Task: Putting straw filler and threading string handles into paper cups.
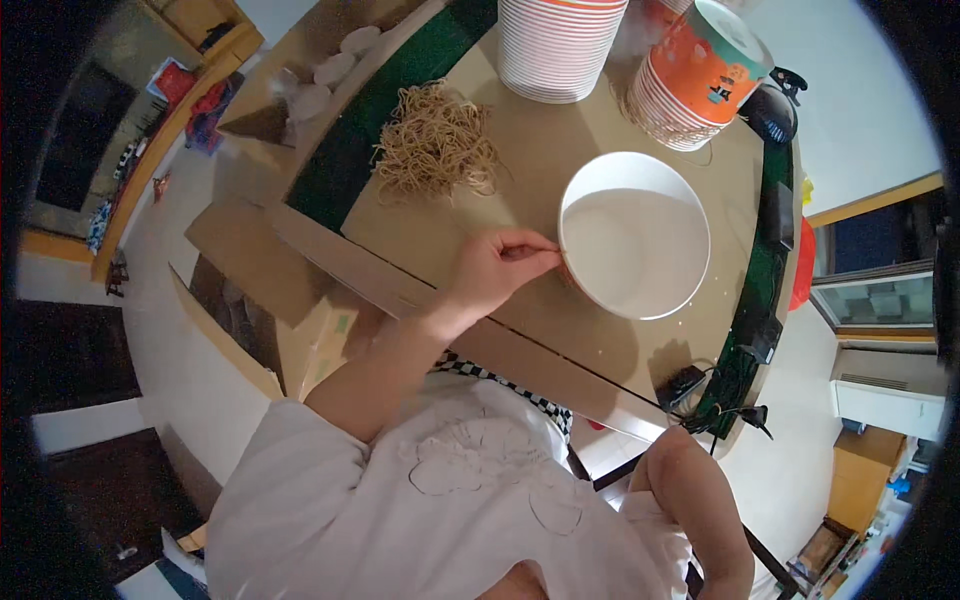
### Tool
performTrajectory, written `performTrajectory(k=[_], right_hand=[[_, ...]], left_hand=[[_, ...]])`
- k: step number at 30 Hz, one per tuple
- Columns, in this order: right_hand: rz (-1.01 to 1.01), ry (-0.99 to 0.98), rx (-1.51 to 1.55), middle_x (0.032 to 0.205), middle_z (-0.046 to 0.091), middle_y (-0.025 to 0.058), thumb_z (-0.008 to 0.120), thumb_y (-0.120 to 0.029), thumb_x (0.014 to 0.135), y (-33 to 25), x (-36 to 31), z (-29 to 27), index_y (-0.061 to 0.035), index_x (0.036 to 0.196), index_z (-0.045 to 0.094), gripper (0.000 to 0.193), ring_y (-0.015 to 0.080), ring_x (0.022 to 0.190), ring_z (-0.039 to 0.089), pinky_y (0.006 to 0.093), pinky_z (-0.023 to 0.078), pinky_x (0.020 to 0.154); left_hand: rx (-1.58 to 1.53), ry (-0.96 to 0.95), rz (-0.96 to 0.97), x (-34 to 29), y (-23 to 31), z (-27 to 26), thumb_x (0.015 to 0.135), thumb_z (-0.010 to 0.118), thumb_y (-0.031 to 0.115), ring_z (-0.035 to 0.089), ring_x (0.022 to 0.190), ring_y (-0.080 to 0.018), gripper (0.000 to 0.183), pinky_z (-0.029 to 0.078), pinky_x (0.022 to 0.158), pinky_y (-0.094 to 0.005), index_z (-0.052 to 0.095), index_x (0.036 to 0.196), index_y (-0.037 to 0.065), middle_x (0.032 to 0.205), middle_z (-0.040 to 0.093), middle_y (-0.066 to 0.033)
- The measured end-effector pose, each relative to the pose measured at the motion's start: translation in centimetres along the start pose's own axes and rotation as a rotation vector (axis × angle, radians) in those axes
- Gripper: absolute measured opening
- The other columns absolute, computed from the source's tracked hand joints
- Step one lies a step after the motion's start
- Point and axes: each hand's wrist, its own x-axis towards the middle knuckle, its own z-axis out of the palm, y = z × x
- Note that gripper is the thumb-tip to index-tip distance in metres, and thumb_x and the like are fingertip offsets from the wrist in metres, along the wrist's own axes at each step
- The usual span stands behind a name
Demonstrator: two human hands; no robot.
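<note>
A round white paper bucket (634,240) stands on the cardboard-covered table (530,185), its open mouth facing up and its inside bare. My left hand (503,262) is closed in a pinch, thumb and forefinger meeting at the left edge of the bucket. Whether something thin is also caught between those fingertips is too small to tell. A loose heap of tan strings (435,143) lies on the cardboard, beyond my left hand. At the lower right, my right forearm (705,510) is bent downward, and its hand is out of view.
Tall stacks of nested white buckets (558,50) and orange printed buckets (690,85) stand at the far side. Black power adapters (680,388) with cables lie along the right table edge. An opened cardboard box (300,340) sits below the table's left side.
</note>
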Motion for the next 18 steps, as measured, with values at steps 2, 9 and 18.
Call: performTrajectory(k=[2, 9, 18], right_hand=[[-0.010, 0.004, 0.042, 0.083, 0.065, 0.0095, 0.070, -0.007, 0.072, 0.6, 0.0, 0.1, 0.0018, 0.092, 0.065, 0.022, 0.0173, 0.071, 0.060, 0.0276, 0.047, 0.063], [0.038, 0.018, 0.155, 0.086, 0.065, 0.0090, 0.070, -0.007, 0.075, 2.8, -1.4, -0.1, 0.0016, 0.093, 0.065, 0.021, 0.0170, 0.075, 0.061, 0.0280, 0.048, 0.066], [0.106, 0.012, 0.268, 0.090, 0.065, 0.0084, 0.069, -0.007, 0.078, 3.6, -2.8, -1.0, 0.0014, 0.095, 0.064, 0.020, 0.0167, 0.080, 0.062, 0.0285, 0.049, 0.071]], left_hand=[[0.104, -0.027, -0.009, 0.2, 0.6, -0.6, 0.086, 0.069, 0.013, 0.059, 0.073, -0.0026, 0.017, 0.046, 0.066, -0.0191, 0.072, 0.097, 0.000, 0.080, 0.069, 0.0003], [0.220, -0.034, -0.002, 0.5, 1.9, -1.5, 0.087, 0.069, 0.013, 0.061, 0.076, -0.0048, 0.016, 0.048, 0.067, -0.0201, 0.072, 0.097, 0.000, 0.083, 0.070, -0.0022], [0.315, -0.044, 0.034, 1.1, 2.7, -1.4, 0.085, 0.071, 0.013, 0.061, 0.072, -0.0057, 0.017, 0.048, 0.067, -0.0208, 0.073, 0.096, 0.001, 0.081, 0.071, -0.0034]])
